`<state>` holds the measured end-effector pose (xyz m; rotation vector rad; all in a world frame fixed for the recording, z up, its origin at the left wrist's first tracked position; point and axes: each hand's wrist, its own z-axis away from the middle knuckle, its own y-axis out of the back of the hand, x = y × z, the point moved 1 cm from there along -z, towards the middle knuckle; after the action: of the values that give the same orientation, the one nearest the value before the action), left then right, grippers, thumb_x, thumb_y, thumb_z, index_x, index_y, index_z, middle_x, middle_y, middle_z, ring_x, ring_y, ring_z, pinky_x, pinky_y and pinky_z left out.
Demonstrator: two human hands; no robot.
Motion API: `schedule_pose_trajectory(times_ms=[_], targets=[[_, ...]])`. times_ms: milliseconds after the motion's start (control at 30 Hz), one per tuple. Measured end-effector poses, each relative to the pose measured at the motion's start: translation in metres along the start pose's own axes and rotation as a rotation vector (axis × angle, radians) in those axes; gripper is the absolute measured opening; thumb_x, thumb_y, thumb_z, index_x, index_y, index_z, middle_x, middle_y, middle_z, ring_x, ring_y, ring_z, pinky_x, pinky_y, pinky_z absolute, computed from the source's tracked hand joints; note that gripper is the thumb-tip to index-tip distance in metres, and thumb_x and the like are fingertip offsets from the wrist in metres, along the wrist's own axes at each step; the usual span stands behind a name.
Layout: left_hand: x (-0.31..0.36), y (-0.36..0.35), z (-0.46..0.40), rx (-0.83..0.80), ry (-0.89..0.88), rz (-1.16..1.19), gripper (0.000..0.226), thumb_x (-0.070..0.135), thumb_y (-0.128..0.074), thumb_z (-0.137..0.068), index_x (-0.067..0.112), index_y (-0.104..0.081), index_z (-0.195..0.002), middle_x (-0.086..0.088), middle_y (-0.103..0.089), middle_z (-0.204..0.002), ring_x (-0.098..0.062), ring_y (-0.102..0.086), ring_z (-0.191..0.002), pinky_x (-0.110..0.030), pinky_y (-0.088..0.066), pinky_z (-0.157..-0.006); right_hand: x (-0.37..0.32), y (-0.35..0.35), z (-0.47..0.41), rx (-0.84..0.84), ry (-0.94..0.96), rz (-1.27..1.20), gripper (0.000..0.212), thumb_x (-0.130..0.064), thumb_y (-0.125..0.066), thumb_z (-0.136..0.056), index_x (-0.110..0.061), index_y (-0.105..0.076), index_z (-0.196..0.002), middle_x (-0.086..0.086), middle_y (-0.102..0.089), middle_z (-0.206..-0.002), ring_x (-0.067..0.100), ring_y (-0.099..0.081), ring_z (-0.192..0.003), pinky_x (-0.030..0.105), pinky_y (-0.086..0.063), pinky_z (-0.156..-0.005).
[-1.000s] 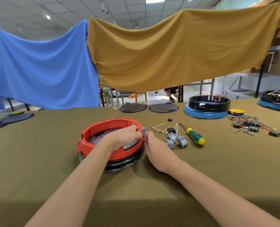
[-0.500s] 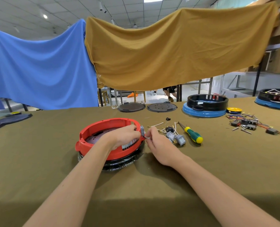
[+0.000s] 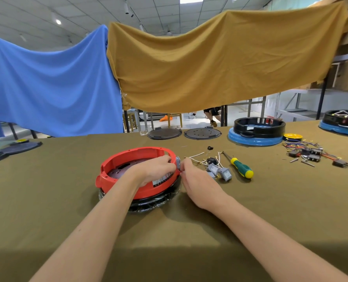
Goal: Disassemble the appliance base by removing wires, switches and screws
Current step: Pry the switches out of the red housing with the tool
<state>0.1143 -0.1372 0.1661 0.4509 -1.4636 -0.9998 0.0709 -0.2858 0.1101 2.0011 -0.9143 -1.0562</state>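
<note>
**user1:** Since the shot a second ago, the right hand (image 3: 197,183) has crept up from low beside the red appliance base (image 3: 132,171) to the grey switch (image 3: 178,161) on its right rim. Left hand (image 3: 156,169) hasn't budged, same spot on the rim.

**user2:** What's each grip doing though?

**user1:** Left one is curled over the near-right part of the red ring, holding it down, fingertips right next to the switch. Right one has its fingertips bunched at the switch's lower edge, looks like a pinch, but whether it's on the switch body or a wire there I can't tell, too small.

**user2:** And the base itself?

**user1:** Sits on a black ring, mid tabletop (image 3: 189,241), directly under the left hand, touching-close to the right. Just right of the hands: loose grey switches (image 3: 222,171) with white wires (image 3: 197,155), then a green and yellow screwdriver (image 3: 241,167).
</note>
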Motion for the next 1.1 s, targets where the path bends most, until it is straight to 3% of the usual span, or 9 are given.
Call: schedule_pose_trajectory(times_ms=[200,367,533,667,767,900,967,1100], targets=[[0.001,-0.001,0.000,-0.003,-0.001,0.006,0.030,0.027,-0.050,-0.095,0.021,-0.051,-0.124,-0.001,-0.056,-0.121,-0.024,-0.054,-0.111,-0.041,-0.041,-0.095,0.004,0.007,0.000,-0.011,-0.026,-0.103,0.008,-0.024,-0.036,-0.107,-0.017,-0.040,-0.106,0.003,-0.063,-0.084,0.024,-0.061,-0.075,0.049,-0.050,-0.074],[0.001,0.000,0.000,0.001,-0.001,0.012,0.030,0.026,-0.048,-0.097,0.019,-0.053,-0.125,-0.003,-0.058,-0.123,-0.024,-0.055,-0.112,-0.041,-0.042,-0.098,-0.006,-0.006,0.005,-0.022,0.064,0.049,0.006,-0.018,-0.033,-0.107,-0.015,-0.038,-0.110,0.011,-0.059,-0.104,0.039,-0.063,-0.086,0.050,-0.049,-0.070],[0.003,-0.001,0.001,-0.002,-0.015,0.025,0.032,0.021,-0.047,-0.097,0.014,-0.053,-0.127,-0.005,-0.057,-0.127,-0.025,-0.053,-0.117,-0.038,-0.040,-0.096,-0.002,-0.006,0.002,-0.013,0.079,0.078,0.005,-0.013,-0.035,-0.105,-0.014,-0.037,-0.109,0.014,-0.059,-0.106,0.044,-0.062,-0.087,0.052,-0.047,-0.071],[0.002,-0.001,0.002,-0.005,-0.011,0.017,0.027,0.024,-0.049,-0.095,0.018,-0.054,-0.121,-0.003,-0.059,-0.121,-0.024,-0.054,-0.111,-0.039,-0.040,-0.090,0.011,0.006,-0.003,0.024,0.022,-0.098,0.004,-0.023,-0.040,-0.106,-0.020,-0.039,-0.103,-0.002,-0.059,-0.082,0.022,-0.059,-0.073,0.040,-0.046,-0.066],[0.002,0.000,0.002,-0.002,-0.008,0.022,0.028,0.026,-0.050,-0.094,0.020,-0.054,-0.121,-0.003,-0.060,-0.120,-0.024,-0.055,-0.111,-0.041,-0.043,-0.094,0.018,0.010,-0.008,0.023,-0.010,-0.139,0.003,-0.025,-0.043,-0.106,-0.024,-0.042,-0.104,-0.010,-0.056,-0.078,0.006,-0.053,-0.069,0.026,-0.040,-0.060],[0.003,-0.001,0.003,-0.006,-0.005,0.012,0.032,0.027,-0.050,-0.095,0.019,-0.052,-0.126,-0.005,-0.058,-0.125,-0.027,-0.054,-0.116,-0.046,-0.041,-0.103,0.016,0.010,-0.006,0.043,-0.014,-0.128,0.002,-0.023,-0.044,-0.105,-0.021,-0.045,-0.104,-0.008,-0.057,-0.081,0.009,-0.055,-0.073,0.033,-0.048,-0.069],[0.003,-0.001,0.003,-0.006,-0.002,0.009,0.033,0.027,-0.050,-0.095,0.018,-0.052,-0.127,-0.005,-0.057,-0.126,-0.028,-0.053,-0.117,-0.047,-0.041,-0.104,0.008,0.006,0.000,0.044,0.026,-0.115,0.006,-0.021,-0.042,-0.105,-0.017,-0.046,-0.103,-0.003,-0.060,-0.087,0.019,-0.059,-0.079,0.041,-0.049,-0.074],[0.002,-0.001,0.003,-0.007,-0.010,0.034,0.031,0.026,-0.048,-0.098,0.018,-0.053,-0.128,-0.004,-0.059,-0.127,-0.024,-0.055,-0.114,-0.039,-0.042,-0.094,-0.005,-0.006,0.005,0.022,0.111,0.083,0.009,-0.014,-0.036,-0.105,-0.012,-0.042,-0.112,0.012,-0.058,-0.103,0.037,-0.064,-0.084,0.051,-0.049,-0.071]])
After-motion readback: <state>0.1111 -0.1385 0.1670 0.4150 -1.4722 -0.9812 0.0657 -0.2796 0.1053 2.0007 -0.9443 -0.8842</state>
